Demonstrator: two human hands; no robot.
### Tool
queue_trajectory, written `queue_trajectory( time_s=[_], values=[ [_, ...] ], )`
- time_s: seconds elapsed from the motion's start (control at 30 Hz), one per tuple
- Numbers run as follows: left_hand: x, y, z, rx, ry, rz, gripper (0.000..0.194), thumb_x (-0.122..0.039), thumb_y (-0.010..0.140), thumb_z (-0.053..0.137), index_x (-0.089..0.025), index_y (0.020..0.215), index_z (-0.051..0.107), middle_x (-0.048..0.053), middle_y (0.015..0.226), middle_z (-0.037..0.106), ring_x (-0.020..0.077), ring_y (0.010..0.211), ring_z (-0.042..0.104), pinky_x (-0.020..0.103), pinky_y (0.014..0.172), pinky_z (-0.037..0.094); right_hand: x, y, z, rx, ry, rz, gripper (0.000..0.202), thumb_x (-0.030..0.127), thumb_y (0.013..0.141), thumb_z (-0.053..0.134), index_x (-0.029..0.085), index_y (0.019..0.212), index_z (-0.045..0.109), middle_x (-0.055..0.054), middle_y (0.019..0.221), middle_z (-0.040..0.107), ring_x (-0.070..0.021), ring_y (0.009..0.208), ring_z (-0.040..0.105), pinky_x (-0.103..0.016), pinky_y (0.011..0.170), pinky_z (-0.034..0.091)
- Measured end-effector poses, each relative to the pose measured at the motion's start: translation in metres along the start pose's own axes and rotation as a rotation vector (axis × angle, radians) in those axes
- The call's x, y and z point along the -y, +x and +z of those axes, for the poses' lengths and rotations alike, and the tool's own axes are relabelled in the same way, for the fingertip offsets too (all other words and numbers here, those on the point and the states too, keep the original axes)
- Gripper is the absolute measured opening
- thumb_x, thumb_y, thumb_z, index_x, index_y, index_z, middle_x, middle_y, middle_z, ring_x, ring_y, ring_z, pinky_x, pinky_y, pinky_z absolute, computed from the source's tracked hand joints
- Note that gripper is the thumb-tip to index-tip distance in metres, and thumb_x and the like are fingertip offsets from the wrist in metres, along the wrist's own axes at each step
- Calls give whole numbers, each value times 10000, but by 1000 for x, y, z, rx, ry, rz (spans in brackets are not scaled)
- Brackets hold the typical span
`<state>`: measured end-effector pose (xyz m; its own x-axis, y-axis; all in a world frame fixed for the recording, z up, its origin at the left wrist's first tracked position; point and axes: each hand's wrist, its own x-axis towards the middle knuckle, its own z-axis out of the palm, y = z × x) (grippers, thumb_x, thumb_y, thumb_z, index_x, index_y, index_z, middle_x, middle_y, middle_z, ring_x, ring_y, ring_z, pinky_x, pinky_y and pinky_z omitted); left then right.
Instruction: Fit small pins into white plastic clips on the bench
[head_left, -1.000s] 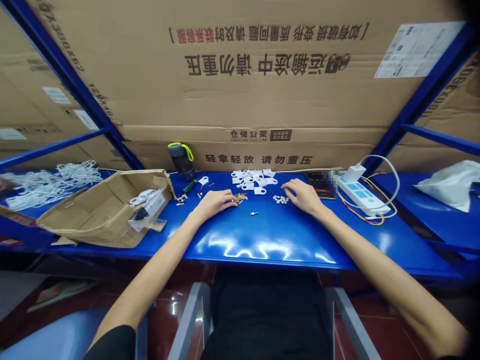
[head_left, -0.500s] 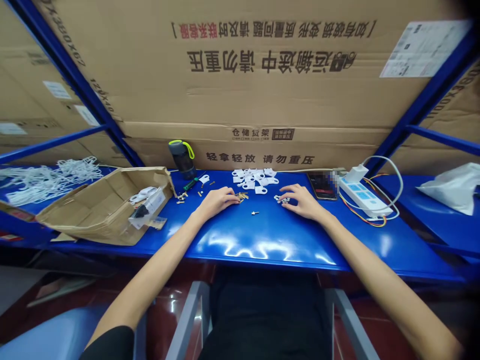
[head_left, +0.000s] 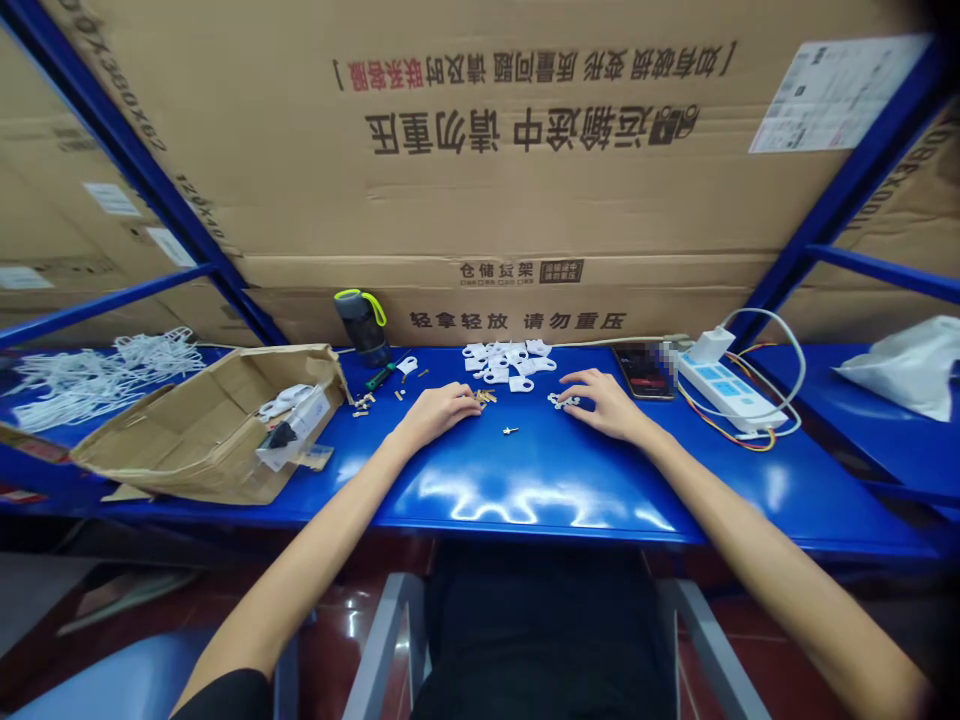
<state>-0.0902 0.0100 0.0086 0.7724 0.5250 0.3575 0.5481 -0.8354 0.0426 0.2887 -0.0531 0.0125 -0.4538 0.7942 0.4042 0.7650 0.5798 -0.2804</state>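
Note:
My left hand (head_left: pixel 445 412) rests on the blue table with its fingers drawn together at the edge of a small heap of brass parts (head_left: pixel 489 397). Whatever its fingertips hold is too small to make out. Over a cluster of tiny white parts (head_left: pixel 556 401) curves my right hand (head_left: pixel 602 402), thumb and fingers apart, the fingertips close to or touching them. Between the hands, nearer to me, lies one small pin-like piece (head_left: pixel 510 431) with a white part on it. Several white flat tabs with round holes (head_left: pixel 520 384) are piled behind the hands.
On the left stand an open cardboard box (head_left: pixel 172 455) and a dark bottle (head_left: pixel 363 328), with a green-handled screwdriver (head_left: pixel 381 377) and loose brass bits (head_left: pixel 363 405) nearby. White cords (head_left: pixel 105 375) lie farther left. A phone (head_left: pixel 643 372) and a power strip (head_left: pixel 731 392) are on the right.
The view has tilted slightly. Both hands stay at almost the same places, with only tiny finger shifts by the brass and white parts.

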Motion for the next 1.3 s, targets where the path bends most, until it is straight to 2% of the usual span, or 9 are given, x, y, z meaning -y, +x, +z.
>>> queue_trajectory(
  time_s=[0.3, 0.4, 0.53, 0.63, 0.9, 1.17, 1.3],
  values=[
    [-17, 9, 3, 27, -70, 101, 375, -416, 1131, 432, -202, 1103, 738, 74, 1114, 749, 193, 1018, 660, 299, 899, 497, 27, 12, 12, 8, -6, -125, 240, 300, 1051, 560, 274, 1141, 781, -86, 1378, 708, -290, 1272, 613, -498, 1085, 405],
    [-17, 22, 6, 35, -52, 133, 343, -379, 1126, 450, -202, 1122, 744, 78, 1129, 746, 197, 1020, 664, 300, 904, 496, 35, 21, 19, 32, -45, -161, 257, 276, 1066, 536, 272, 1170, 770, -89, 1389, 703, -280, 1280, 608, -497, 1093, 392],
    [-13, 49, 11, 76, -54, 224, 290, -328, 1102, 506, -225, 1112, 778, 70, 1073, 738, 199, 986, 653, 288, 867, 483, 38, 35, 30, 44, -126, -121, 256, 266, 1057, 565, 279, 1212, 768, -108, 1430, 679, -300, 1329, 573, -508, 1078, 393],
    [-11, 61, 16, 61, -87, 212, 291, -324, 1091, 523, -253, 1103, 805, 61, 1023, 715, 193, 957, 642, 273, 829, 472, 39, 41, 37, 54, -152, -93, 255, 288, 1055, 590, 290, 1235, 771, -110, 1463, 659, -307, 1329, 565, -490, 1033, 414],
    [-9, 49, 23, 32, -174, 138, 297, -417, 1077, 565, -306, 1099, 840, 54, 1058, 672, 177, 958, 632, 260, 818, 467, 50, 33, 44, 37, -177, -98, 263, 382, 1087, 556, 284, 1188, 779, -98, 1511, 626, -299, 1281, 566, -469, 994, 401],
    [-18, 46, 17, 72, -230, 103, 277, -393, 1071, 578, -306, 1112, 837, 50, 1149, 694, 173, 1002, 664, 257, 867, 493, 56, 36, 46, 53, -187, -110, 249, 356, 1103, 526, 254, 1071, 751, -72, 1421, 677, -273, 1220, 571, -446, 966, 380],
    [-21, 45, 15, 65, -245, 102, 264, -395, 1065, 592, -307, 1101, 838, 39, 1133, 704, 169, 986, 676, 247, 841, 477, 60, 37, 44, 61, -279, -152, 294, 332, 1124, 460, 225, 1088, 732, -92, 1379, 693, -291, 1238, 548, -450, 972, 372]
  ],
)
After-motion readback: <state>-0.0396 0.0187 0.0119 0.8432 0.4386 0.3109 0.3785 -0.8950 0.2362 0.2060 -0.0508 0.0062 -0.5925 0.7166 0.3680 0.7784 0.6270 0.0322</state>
